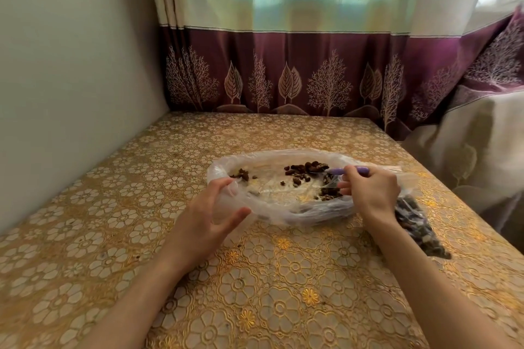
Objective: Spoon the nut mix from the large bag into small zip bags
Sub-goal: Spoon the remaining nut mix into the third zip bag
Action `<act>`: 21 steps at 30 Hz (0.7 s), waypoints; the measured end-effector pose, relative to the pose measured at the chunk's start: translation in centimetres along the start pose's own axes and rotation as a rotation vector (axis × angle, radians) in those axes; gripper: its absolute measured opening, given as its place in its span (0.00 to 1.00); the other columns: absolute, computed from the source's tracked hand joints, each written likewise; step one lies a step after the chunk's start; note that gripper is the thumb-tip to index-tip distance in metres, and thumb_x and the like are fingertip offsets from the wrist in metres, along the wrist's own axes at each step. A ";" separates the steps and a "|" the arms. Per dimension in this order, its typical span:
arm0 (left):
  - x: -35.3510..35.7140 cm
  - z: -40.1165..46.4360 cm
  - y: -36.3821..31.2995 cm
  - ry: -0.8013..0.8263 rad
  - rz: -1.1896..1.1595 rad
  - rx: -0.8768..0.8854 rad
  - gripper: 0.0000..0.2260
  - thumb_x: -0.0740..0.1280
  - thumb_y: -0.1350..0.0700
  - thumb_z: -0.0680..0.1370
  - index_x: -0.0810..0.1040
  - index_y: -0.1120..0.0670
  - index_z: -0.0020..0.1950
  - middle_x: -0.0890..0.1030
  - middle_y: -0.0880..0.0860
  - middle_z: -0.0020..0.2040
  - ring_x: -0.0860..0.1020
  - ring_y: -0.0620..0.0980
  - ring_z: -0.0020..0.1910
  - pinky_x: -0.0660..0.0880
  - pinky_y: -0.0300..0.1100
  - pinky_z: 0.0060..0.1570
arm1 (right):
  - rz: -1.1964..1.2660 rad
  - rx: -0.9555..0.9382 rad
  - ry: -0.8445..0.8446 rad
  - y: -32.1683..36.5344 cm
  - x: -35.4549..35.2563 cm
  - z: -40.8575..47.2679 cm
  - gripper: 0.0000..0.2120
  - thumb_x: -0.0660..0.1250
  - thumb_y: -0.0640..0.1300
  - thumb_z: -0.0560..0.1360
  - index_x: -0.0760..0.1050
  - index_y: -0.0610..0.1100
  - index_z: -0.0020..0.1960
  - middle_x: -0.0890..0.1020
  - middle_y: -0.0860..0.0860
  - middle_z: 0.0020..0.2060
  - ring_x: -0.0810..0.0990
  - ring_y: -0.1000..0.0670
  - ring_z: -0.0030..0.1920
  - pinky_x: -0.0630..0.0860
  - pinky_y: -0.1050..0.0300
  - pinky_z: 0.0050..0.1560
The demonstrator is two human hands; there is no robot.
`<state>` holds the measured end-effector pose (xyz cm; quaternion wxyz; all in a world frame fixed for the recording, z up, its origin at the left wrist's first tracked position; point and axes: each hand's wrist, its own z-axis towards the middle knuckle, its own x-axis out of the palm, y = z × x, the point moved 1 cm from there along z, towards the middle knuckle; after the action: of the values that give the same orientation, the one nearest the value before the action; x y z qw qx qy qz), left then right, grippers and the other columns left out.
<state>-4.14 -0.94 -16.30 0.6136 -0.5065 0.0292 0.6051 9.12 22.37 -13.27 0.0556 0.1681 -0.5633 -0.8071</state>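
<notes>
L hand (211, 208): grips large bag (272, 178) rim, fingers curled.
R hand (368, 193): pinches purple spoon (344, 170), loaded w/ nut mix (307, 168).
Small bag (419, 228): filled, nr table (113, 207) right edge.

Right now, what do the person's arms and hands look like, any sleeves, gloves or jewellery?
Both forearms are bare, with no sleeves in view. The left hand and right hand wear no gloves, and no rings, watch or bracelet show.

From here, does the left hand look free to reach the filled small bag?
Probably not easily: the left hand holds the big bag's rim, and the filled small bag lies beyond the right forearm.
</notes>
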 end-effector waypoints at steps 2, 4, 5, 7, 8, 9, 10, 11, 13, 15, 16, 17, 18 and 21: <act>-0.1 0.0 -0.1 0.001 -0.031 -0.011 0.36 0.56 0.24 0.64 0.64 0.43 0.65 0.75 0.46 0.56 0.77 0.42 0.45 0.79 0.39 0.41 | 0.063 0.048 0.004 0.1 -0.2 0.1 0.13 0.66 0.41 0.76 0.80 0.48 0.35 0.83 0.49 0.30 0.82 0.51 0.33 0.81 0.51 0.45; -0.2 0.0 -0.2 0.014 -0.082 -0.022 0.37 0.59 0.23 0.60 0.62 0.40 0.64 0.74 0.47 0.58 0.78 0.46 0.47 0.80 0.42 0.42 | 0.108 0.084 0.003 0.2 -0.4 0.1 0.14 0.66 0.41 0.76 0.79 0.49 0.33 0.83 0.49 0.30 0.83 0.50 0.34 0.81 0.52 0.45; -0.3 0.0 -0.3 0.018 -0.106 -0.022 0.36 0.61 0.23 0.59 0.62 0.38 0.62 0.74 0.48 0.60 0.78 0.48 0.49 0.80 0.45 0.43 | 0.120 0.100 0.010 0.3 -0.5 0.1 0.13 0.66 0.41 0.76 0.80 0.49 0.33 0.83 0.48 0.30 0.83 0.50 0.34 0.81 0.52 0.45; -0.3 0.0 -0.4 0.023 -0.121 -0.014 0.36 0.65 0.26 0.58 0.60 0.35 0.61 0.73 0.49 0.62 0.77 0.50 0.52 0.80 0.49 0.46 | 0.149 0.137 0.031 0.2 -0.6 0.1 0.10 0.66 0.41 0.76 0.82 0.44 0.38 0.84 0.47 0.33 0.83 0.50 0.35 0.80 0.54 0.45; -0.4 -0.1 -0.5 0.025 -0.110 -0.009 0.36 0.67 0.28 0.57 0.60 0.36 0.62 0.73 0.49 0.62 0.77 0.50 0.53 0.80 0.49 0.47 | 0.162 0.148 0.042 0.2 -0.6 0.0 0.09 0.66 0.41 0.76 0.82 0.40 0.41 0.84 0.46 0.34 0.83 0.51 0.35 0.80 0.54 0.45; -0.4 -0.1 -0.6 0.026 -0.092 -0.005 0.37 0.68 0.30 0.57 0.60 0.37 0.63 0.73 0.49 0.62 0.76 0.50 0.54 0.79 0.49 0.48 | 0.174 0.151 0.049 0.2 -0.7 -0.1 0.09 0.66 0.41 0.76 0.82 0.38 0.44 0.84 0.45 0.36 0.82 0.51 0.35 0.80 0.55 0.44; -0.3 -0.1 -0.6 0.026 -0.074 -0.004 0.38 0.69 0.31 0.58 0.60 0.39 0.64 0.72 0.49 0.63 0.76 0.49 0.55 0.79 0.49 0.49 | 0.186 0.149 0.054 0.3 -0.8 -0.3 0.09 0.66 0.41 0.76 0.82 0.37 0.45 0.85 0.44 0.37 0.82 0.51 0.36 0.80 0.55 0.44; -0.3 -0.2 -0.7 0.022 -0.065 -0.006 0.39 0.69 0.33 0.58 0.60 0.40 0.65 0.73 0.49 0.63 0.76 0.49 0.54 0.79 0.48 0.50 | 0.202 0.144 0.054 0.4 -0.9 -0.5 0.09 0.66 0.41 0.76 0.82 0.37 0.45 0.84 0.44 0.37 0.82 0.51 0.36 0.80 0.55 0.44; -0.3 -0.2 -0.8 -0.011 -0.103 -0.023 0.38 0.69 0.34 0.60 0.62 0.44 0.66 0.73 0.50 0.61 0.78 0.49 0.50 0.80 0.45 0.45 | 0.266 0.134 0.064 1.1 -1.1 -1.1 0.08 0.66 0.41 0.76 0.81 0.40 0.41 0.84 0.44 0.36 0.82 0.50 0.37 0.79 0.57 0.41; -0.5 -0.1 -1.0 -0.075 -0.216 -0.067 0.37 0.69 0.34 0.61 0.65 0.48 0.65 0.75 0.51 0.58 0.80 0.47 0.45 0.79 0.37 0.39 | 0.342 0.112 0.103 2.1 -1.5 -1.8 0.14 0.65 0.39 0.77 0.81 0.45 0.34 0.84 0.47 0.33 0.81 0.50 0.36 0.78 0.61 0.36; -0.7 -0.1 -1.1 -0.105 -0.275 -0.091 0.38 0.69 0.33 0.60 0.66 0.50 0.65 0.76 0.51 0.56 0.80 0.46 0.44 0.78 0.34 0.38 | 0.372 0.099 0.134 2.7 -1.6 -2.2 0.16 0.65 0.39 0.77 0.81 0.45 0.31 0.84 0.49 0.31 0.81 0.51 0.36 0.77 0.63 0.33; -0.9 -0.1 -1.0 -0.130 -0.325 -0.112 0.41 0.70 0.31 0.59 0.67 0.51 0.65 0.77 0.50 0.55 0.81 0.44 0.44 0.78 0.33 0.39 | 0.396 0.084 0.168 3.3 -1.7 -2.6 0.17 0.65 0.38 0.77 0.81 0.45 0.30 0.84 0.49 0.30 0.82 0.51 0.36 0.77 0.64 0.32; -1.1 0.0 -0.9 -0.147 -0.357 -0.136 0.44 0.69 0.28 0.57 0.68 0.51 0.65 0.77 0.49 0.55 0.81 0.43 0.46 0.79 0.35 0.41 | 0.412 0.066 0.200 3.9 -1.8 -3.0 0.18 0.65 0.38 0.77 0.82 0.45 0.30 0.84 0.49 0.30 0.82 0.52 0.35 0.76 0.65 0.31; -1.4 -0.2 -0.7 -0.172 -0.374 -0.194 0.46 0.68 0.26 0.54 0.68 0.49 0.66 0.77 0.47 0.57 0.79 0.48 0.52 0.79 0.48 0.49 | 0.451 0.016 0.272 5.6 -1.9 -4.2 0.14 0.65 0.39 0.77 0.82 0.44 0.34 0.84 0.47 0.32 0.82 0.51 0.35 0.77 0.65 0.31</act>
<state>-3.86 -1.93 -15.05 0.6639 -0.5061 -0.1761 0.5216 11.73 17.13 -9.03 0.3081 0.1459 -0.5803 -0.7396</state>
